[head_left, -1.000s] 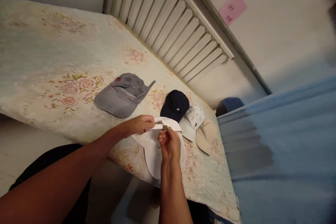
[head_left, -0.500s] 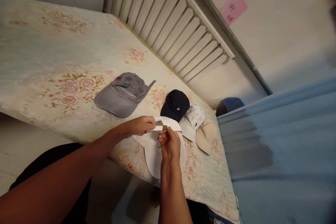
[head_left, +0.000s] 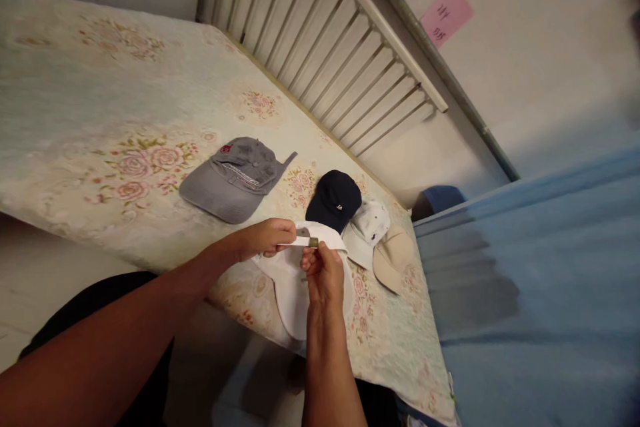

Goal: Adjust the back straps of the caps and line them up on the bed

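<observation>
A white cap [head_left: 290,290] lies at the near edge of a floral mattress [head_left: 100,113], its brim hanging toward me. My left hand [head_left: 265,238] pinches the cap's white back strap. My right hand [head_left: 323,273] grips the small metal buckle [head_left: 313,242] on that strap. Both hands are closed and almost touch above the cap.
A grey cap [head_left: 233,179] lies to the left; a navy cap [head_left: 334,197], a pale cap [head_left: 367,230] and a beige cap [head_left: 394,259] overlap just beyond my hands. A slatted bed rail [head_left: 340,53] leans on the wall. A blue surface [head_left: 540,293] fills the right.
Hardly anything has changed: my fingers shifted slightly on the strap and buckle, and the caps stayed in place.
</observation>
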Demonstrator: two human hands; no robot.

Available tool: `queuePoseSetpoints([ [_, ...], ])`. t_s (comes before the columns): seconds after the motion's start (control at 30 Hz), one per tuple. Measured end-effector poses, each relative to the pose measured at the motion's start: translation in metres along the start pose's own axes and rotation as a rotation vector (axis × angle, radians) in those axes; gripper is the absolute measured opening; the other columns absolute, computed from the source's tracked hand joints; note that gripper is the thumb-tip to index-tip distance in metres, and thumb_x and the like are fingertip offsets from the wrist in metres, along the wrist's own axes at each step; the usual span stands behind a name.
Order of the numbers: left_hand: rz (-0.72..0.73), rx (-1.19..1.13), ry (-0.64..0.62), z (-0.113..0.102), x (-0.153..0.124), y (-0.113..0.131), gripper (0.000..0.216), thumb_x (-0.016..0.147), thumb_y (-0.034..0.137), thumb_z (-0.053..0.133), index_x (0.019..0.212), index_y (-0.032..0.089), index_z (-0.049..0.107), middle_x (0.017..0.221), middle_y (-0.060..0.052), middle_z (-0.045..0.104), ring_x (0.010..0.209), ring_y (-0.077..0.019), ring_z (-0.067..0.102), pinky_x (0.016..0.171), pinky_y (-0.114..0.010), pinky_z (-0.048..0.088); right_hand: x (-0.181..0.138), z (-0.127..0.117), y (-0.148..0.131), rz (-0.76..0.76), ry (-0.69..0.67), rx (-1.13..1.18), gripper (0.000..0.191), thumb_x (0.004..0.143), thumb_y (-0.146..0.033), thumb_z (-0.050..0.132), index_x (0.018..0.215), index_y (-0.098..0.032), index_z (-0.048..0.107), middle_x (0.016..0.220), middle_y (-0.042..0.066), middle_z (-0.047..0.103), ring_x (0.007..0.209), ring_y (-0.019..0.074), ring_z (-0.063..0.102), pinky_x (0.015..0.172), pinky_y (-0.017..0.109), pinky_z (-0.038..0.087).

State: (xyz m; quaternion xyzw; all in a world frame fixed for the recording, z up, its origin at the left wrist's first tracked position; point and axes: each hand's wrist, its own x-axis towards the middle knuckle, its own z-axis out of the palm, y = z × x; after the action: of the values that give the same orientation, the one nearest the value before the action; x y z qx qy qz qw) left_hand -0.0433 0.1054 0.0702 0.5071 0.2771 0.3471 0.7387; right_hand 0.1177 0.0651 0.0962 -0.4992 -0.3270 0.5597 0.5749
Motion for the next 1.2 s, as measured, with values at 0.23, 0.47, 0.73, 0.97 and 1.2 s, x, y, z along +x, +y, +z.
queuePoseSetpoints([
  [0.23, 0.012, 0.051, 0.001, 0.0009, -0.0003, -0.0007, 0.020, 0.081, 0.034, 0.055, 0.072, 0.018, 0.048, 0.055, 0.007, 0.039, 0.043, -0.0055, 0.029, 0.042, -0.020, 0.019, -0.0008, -0.0022, -0.0003, 0.003, -0.044, -0.010, 0.023, 0.069, -0.034, 0.069, 0.072, -0.014, 0.058, 0.060, 0.005, 0.070, 0.041, 0.0084, 0.053, 0.041, 0.019, 0.039],
  [0.47, 0.016, 0.112, -0.014, 0.0020, -0.0006, -0.0013, 0.021, 0.081, 0.036, 0.056, 0.075, 0.018, 0.050, 0.057, 0.007, 0.039, 0.044, -0.0059, 0.031, 0.043, -0.021, 0.021, -0.0017, -0.0030, -0.0001, 0.024, -0.011, -0.026, 0.021, 0.066, -0.031, 0.071, 0.071, -0.013, 0.061, 0.059, 0.003, 0.069, 0.042, 0.0081, 0.053, 0.040, 0.018, 0.039],
  [0.73, 0.028, 0.094, -0.024, 0.0039, 0.0008, -0.0008, 0.024, 0.083, 0.039, 0.056, 0.073, 0.017, 0.048, 0.058, 0.006, 0.041, 0.045, -0.0059, 0.032, 0.044, -0.021, 0.023, -0.0020, -0.0034, -0.0012, 0.047, -0.033, 0.044, 0.021, 0.063, -0.024, 0.076, 0.074, -0.012, 0.063, 0.055, -0.001, 0.065, 0.041, 0.0066, 0.054, 0.041, 0.016, 0.041],
  [0.97, 0.024, 0.062, -0.032, 0.0057, 0.0012, -0.0024, 0.024, 0.082, 0.038, 0.057, 0.074, 0.017, 0.049, 0.058, 0.006, 0.040, 0.046, -0.0057, 0.031, 0.044, -0.021, 0.022, -0.0024, -0.0015, -0.0025, 0.045, -0.077, 0.056, 0.015, 0.065, -0.023, 0.072, 0.071, -0.012, 0.063, 0.049, -0.002, 0.062, 0.038, 0.0068, 0.052, 0.040, 0.016, 0.041],
  [1.2, 0.021, 0.018, -0.045, 0.0062, 0.0016, -0.0039, 0.023, 0.082, 0.037, 0.058, 0.075, 0.017, 0.049, 0.059, 0.007, 0.039, 0.045, -0.0055, 0.030, 0.044, -0.021, 0.023, -0.0035, -0.0009, -0.0025, 0.058, -0.083, 0.074, 0.017, 0.065, -0.022, 0.075, 0.073, -0.012, 0.064, 0.054, -0.001, 0.064, 0.040, 0.0065, 0.053, 0.041, 0.016, 0.043],
])
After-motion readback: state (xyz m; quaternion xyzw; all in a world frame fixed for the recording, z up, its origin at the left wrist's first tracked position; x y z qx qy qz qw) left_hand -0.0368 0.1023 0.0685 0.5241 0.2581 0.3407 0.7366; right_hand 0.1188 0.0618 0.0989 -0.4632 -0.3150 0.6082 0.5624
